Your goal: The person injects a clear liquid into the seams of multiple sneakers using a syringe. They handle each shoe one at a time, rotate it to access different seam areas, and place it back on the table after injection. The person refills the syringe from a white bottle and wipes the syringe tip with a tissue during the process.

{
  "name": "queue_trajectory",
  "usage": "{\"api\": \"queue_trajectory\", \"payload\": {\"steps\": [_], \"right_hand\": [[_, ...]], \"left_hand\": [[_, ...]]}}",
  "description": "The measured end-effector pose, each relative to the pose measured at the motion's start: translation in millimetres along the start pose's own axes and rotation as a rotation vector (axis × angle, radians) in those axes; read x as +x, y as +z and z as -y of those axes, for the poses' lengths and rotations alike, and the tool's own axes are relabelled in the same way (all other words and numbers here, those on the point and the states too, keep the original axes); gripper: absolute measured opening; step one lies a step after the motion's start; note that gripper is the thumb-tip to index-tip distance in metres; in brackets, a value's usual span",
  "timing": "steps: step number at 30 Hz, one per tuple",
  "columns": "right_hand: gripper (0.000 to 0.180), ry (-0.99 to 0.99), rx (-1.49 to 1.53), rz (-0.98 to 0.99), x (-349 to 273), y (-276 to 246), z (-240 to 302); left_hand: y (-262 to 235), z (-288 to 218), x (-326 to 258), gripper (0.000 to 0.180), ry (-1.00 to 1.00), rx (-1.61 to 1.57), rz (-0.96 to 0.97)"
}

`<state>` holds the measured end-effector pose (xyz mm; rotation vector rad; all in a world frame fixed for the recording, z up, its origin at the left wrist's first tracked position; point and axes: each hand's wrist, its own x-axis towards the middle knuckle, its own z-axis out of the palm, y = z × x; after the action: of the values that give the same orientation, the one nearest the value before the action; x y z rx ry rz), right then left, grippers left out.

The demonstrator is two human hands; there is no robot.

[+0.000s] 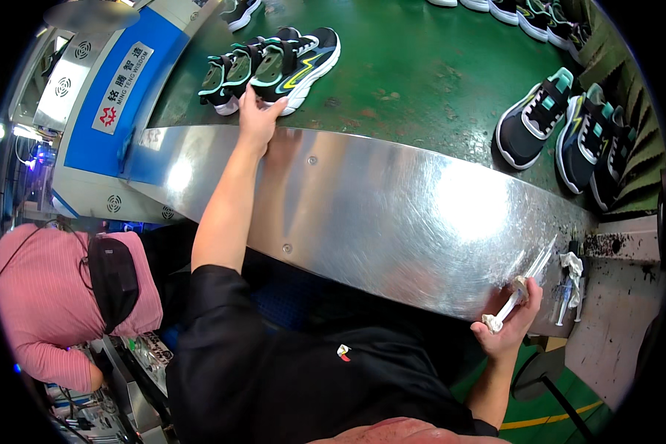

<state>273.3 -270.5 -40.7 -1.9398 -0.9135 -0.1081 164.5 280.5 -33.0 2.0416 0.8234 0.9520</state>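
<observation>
At the far left of the green belt, black sneakers with white soles and mint lining stand side by side. My left hand (257, 124) reaches out and is closed on the heel of the nearest sneaker (297, 68), which has a yellow zigzag line. Part of the grip is hidden by the hand itself. Close to my body on the right, my right hand (512, 325) is closed around a thin white stick-like tool (505, 309) with whitish wrapping. Thin white sticks (542, 260) extend beyond the fingers over the metal ledge; I cannot tell whether they belong to that tool.
A shiny metal ledge (362, 200) borders the green belt (399, 89). More sneakers (534, 118) stand at the right beside grey-green flaps (636, 111). Wrapped sticks (570, 285) lie at the ledge's right end. A person in a pink striped top (44, 296) works at the left.
</observation>
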Motion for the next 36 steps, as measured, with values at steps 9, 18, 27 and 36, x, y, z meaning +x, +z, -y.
{"api": "queue_trajectory", "payload": {"steps": [9, 18, 27, 36], "right_hand": [[0.099, 0.0, -0.089, 0.04, 9, -7, 7], [0.106, 0.013, -0.078, 0.163, -20, -33, 22], [0.109, 0.235, 0.231, 0.163, -49, -54, 31], [0.126, 0.51, 0.39, 0.074, -57, -53, 63]], "left_hand": [[48, -46, 27, 0.077, -0.124, -0.301, 0.076], [-14, -116, -154, 0.089, 0.128, -0.064, 0.4], [21, -119, -121, 0.064, -0.242, -0.624, 0.573], [104, -126, -48, 0.061, -0.176, -0.027, 0.739]]}}
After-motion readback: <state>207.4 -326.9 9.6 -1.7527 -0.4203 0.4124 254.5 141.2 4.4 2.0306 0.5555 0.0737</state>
